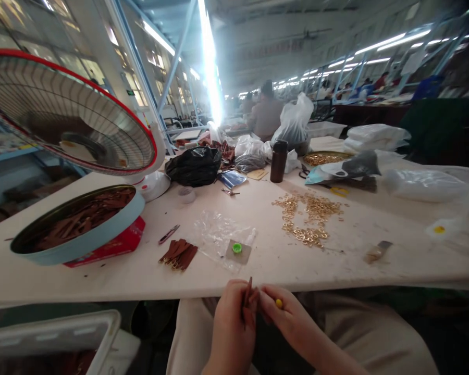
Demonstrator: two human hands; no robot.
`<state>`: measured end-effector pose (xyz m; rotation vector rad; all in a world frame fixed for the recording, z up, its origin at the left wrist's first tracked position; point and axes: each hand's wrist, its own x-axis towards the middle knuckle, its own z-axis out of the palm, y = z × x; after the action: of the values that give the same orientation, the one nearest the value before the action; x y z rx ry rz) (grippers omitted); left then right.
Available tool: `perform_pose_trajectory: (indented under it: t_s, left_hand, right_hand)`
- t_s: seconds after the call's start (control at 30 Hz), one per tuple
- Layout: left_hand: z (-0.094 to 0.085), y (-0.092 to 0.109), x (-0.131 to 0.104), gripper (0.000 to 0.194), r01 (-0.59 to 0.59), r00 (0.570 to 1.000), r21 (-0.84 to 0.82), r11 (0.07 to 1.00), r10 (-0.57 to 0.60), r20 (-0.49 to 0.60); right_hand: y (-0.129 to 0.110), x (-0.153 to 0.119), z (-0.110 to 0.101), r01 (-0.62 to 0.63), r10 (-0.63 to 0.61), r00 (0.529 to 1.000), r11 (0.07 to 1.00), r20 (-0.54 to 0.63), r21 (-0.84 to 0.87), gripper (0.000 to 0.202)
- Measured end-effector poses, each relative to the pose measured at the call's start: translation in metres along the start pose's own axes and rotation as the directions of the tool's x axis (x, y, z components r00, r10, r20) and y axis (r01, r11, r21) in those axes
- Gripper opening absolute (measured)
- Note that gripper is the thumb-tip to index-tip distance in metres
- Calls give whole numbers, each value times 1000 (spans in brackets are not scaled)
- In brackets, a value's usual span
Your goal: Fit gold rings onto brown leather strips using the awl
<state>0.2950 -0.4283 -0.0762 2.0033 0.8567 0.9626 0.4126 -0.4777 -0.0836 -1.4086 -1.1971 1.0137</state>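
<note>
In front of the table edge, over my lap, my left hand [234,312] is closed on a narrow brown leather strip [250,286], which sticks up between thumb and fingers. Close against it, my right hand [287,312] is closed around a tool with a rounded yellow end [279,303]; the rest of that tool is hidden by the fingers. On the table ahead lies a bundle of brown leather straps [180,253] with gold metal ends. Farther right, many small gold rings [310,235] are spread loosely. A small green cap [237,248] sits on a grey square.
At left, a round tin [113,226] of brown strips rests on a red box [117,245], beside a fan [152,185]. A snipper [169,234] and clear plastic [214,229] lie mid-table. Behind stand a black bag [195,164] and dark bottle [279,162].
</note>
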Motion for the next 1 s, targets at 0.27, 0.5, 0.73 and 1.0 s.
perform_pose_trajectory:
  t_s: [0.27, 0.5, 0.73, 1.0]
  left_hand:
    - [11, -29, 3, 9, 191, 980, 75, 979, -185, -76]
    - [12, -31, 28, 14, 485, 861, -422, 766, -502, 78]
    - [15, -29, 34, 26, 641, 756, -537, 549, -573, 317]
    - [20, -35, 24, 14, 510, 860, -418, 752, -452, 236]
  right_hand:
    - [14, 25, 9, -122, 120, 992, 989, 31, 85, 36]
    - [19, 18, -11, -55, 57, 998, 991, 9, -119, 30]
    - [17, 14, -32, 443, -479, 869, 643, 124, -624, 21]
    - [17, 24, -29, 215, -208, 977, 954, 57, -207, 21]
